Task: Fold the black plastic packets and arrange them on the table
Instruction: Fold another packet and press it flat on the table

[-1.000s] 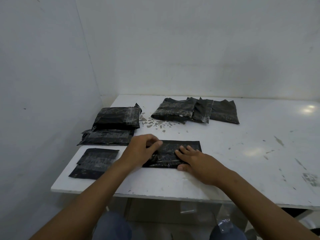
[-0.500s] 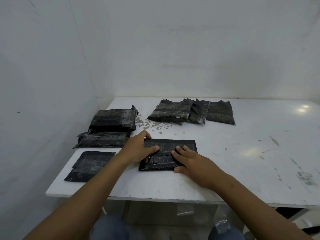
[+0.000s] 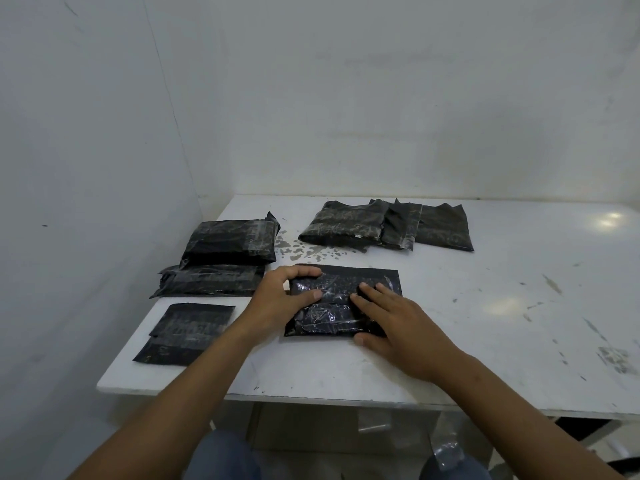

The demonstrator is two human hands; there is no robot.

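Note:
A black plastic packet (image 3: 341, 289) lies flat on the white table (image 3: 485, 334) in front of me. My left hand (image 3: 280, 299) grips its left end, thumb on top and fingers curled over the far edge. My right hand (image 3: 394, 323) presses flat on its right half, fingers spread. A folded flat packet (image 3: 188, 332) lies at the near left. Two bulkier packets (image 3: 228, 258) are stacked behind it. Several more packets (image 3: 384, 225) overlap at the back centre.
Walls close off the table's left and far sides. Paint chips (image 3: 304, 249) mark the surface between the piles. The table's near edge (image 3: 311, 396) runs just above my knees.
My left hand shifted from resting on the packet's upper left to gripping its left end, with the thumb now on top. My right hand stayed pressed on the right half.

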